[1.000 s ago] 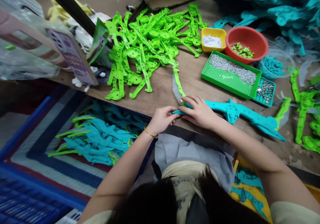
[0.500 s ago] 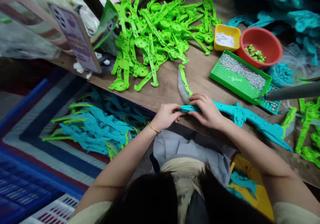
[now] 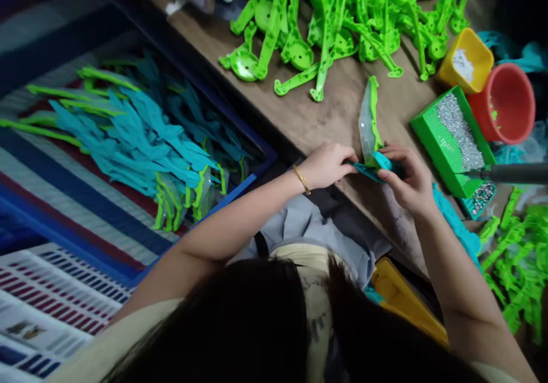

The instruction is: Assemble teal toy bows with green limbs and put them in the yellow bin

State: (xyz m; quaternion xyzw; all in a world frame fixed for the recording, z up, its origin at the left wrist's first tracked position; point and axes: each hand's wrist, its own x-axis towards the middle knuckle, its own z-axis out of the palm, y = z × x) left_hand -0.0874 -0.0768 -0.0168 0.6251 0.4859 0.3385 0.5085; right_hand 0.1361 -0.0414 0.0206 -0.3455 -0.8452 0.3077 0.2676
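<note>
Both hands meet over the front edge of the table, with a blue plastic part [image 3: 367, 172] between them. My left hand [image 3: 327, 165], a gold bangle at its wrist, pinches the part's pointed left end. My right hand [image 3: 409, 180] grips its other end between thumb and fingers. From the part a clear blade with a green edge [image 3: 370, 120] points away from me; how the two join is hidden by the right fingers. Another long blue plastic part [image 3: 456, 223] lies on the table, partly behind my right forearm.
Green plastic parts [image 3: 327, 35] are heaped at the back, more [image 3: 520, 263] at the right. A green tray [image 3: 440, 143] of small metal pieces stands beside a yellow box [image 3: 482, 60] and a red bowl [image 3: 514, 103]. A grey rod-like tool [image 3: 518, 173] reaches over the tray. Left, a crate [image 3: 240, 192] holds blue-green pieces.
The camera view has turned and shifted left, showing more of the crate. The blue part stays in both hands, now tilted differently, with the right hand at its right end.
</note>
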